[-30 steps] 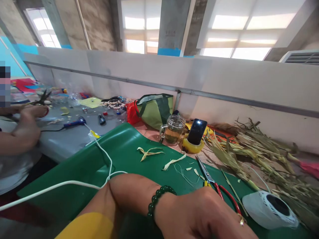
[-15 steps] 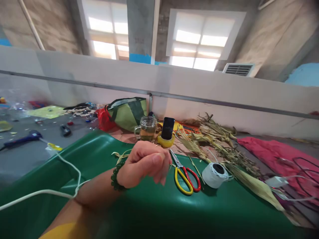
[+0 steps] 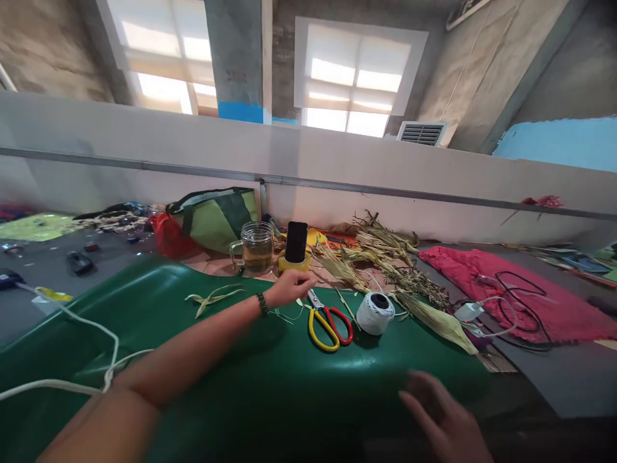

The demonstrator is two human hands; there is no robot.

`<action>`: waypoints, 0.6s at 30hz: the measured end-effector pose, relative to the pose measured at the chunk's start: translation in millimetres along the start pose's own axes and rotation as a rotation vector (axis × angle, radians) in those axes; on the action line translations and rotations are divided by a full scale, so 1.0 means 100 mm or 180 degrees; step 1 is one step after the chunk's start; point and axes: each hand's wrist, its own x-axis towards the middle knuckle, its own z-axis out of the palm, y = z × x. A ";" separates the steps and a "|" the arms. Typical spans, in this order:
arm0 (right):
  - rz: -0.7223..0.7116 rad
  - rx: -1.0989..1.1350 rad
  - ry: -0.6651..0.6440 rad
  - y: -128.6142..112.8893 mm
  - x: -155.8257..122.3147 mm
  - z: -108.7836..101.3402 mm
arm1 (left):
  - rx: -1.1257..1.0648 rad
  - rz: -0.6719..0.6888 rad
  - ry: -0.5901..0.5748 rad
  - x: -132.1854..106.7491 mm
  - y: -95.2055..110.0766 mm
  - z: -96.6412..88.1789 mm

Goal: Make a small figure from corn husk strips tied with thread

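left hand (image 3: 289, 287) near scissors (image 3: 317, 303), grip unclear; right hand (image 3: 447, 417) over green mat (image 3: 289, 392), thumb and fingers apart.

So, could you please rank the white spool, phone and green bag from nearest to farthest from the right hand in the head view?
1. White spool, ahead-left of the right hand
2. Phone, farther back, left of the spool
3. Green bag, leftmost, by the partition

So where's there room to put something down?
Bare green mat lies between the left forearm, scissors and right hand. There's another patch between white cable and pale strip. Behind, it's crowded: mug, phone, dried plants.
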 end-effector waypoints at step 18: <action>-0.0679 -0.1758 0.0770 0.05 1.54 0.13 | 0.0842 -0.0436 0.0766 -0.04 -0.65 -0.12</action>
